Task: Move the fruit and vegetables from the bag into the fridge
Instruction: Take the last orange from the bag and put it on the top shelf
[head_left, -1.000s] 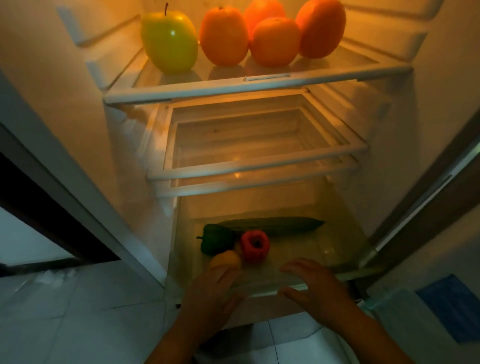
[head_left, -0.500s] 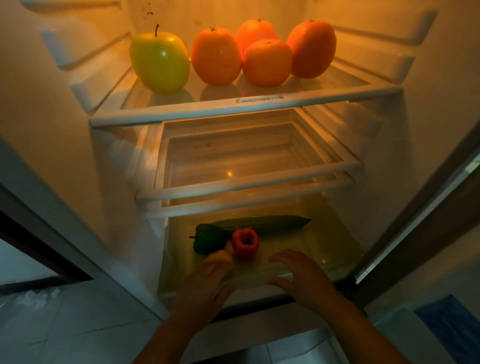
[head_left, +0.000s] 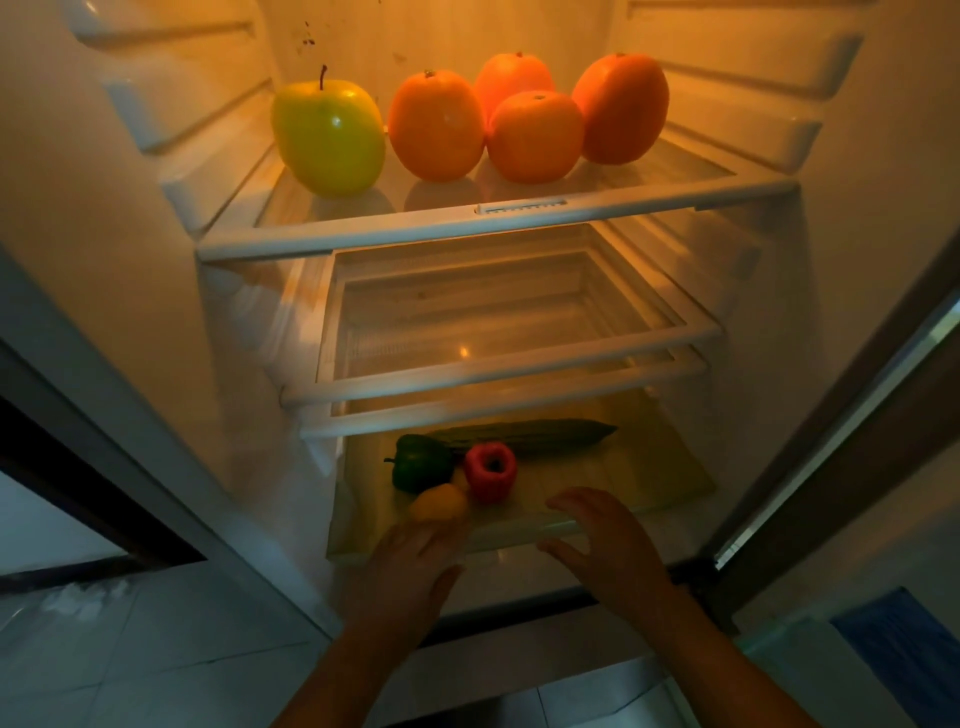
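The fridge's clear bottom drawer holds a long cucumber, a green pepper, a red pepper and a yellow pepper. My left hand lies flat against the drawer's front edge, just below the yellow pepper, with nothing in it. My right hand rests on the same rim further right, fingers spread and empty. On the top glass shelf stand a green apple and several oranges.
Two bare glass shelves sit between the top shelf and the drawer. The open door's edge runs along the right. A blue bag lies on the floor at the lower right. Pale floor tiles spread to the left.
Both hands have moved forward with the drawer, which now sits deeper in the fridge. More of the yellow pepper shows above my left hand. The view has tilted upward.
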